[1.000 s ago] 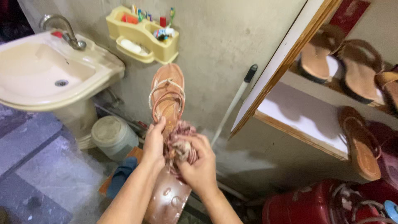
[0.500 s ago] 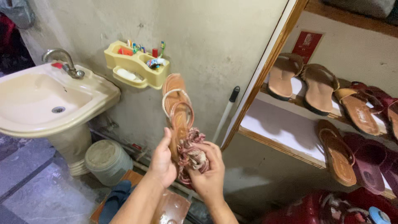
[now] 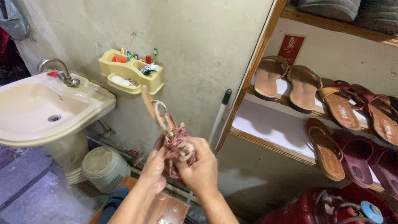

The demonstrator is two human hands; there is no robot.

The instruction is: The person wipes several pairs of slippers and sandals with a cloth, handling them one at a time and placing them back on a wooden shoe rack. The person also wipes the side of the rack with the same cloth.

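Both my hands hold a tan strappy sandal (image 3: 156, 115) upright in front of the wall, now turned edge-on. My left hand (image 3: 153, 170) grips it from the left at the heel end. My right hand (image 3: 201, 168) closes around the bunched pinkish straps (image 3: 177, 143) on the right. The sandal's toe end points up toward the yellow wall holder (image 3: 132, 76).
A cream sink (image 3: 39, 110) with a tap (image 3: 62, 72) stands at left, a lidded bucket (image 3: 103, 168) under it. A wooden shelf unit (image 3: 265, 139) at right carries several brown and maroon sandals (image 3: 304, 87). A stick (image 3: 219, 116) leans on the wall. Red cylinders (image 3: 298, 211) sit below.
The view has swung right, showing more of the shelves. The sandal has turned from sole-facing to edge-on, and my hands have stayed on its straps.
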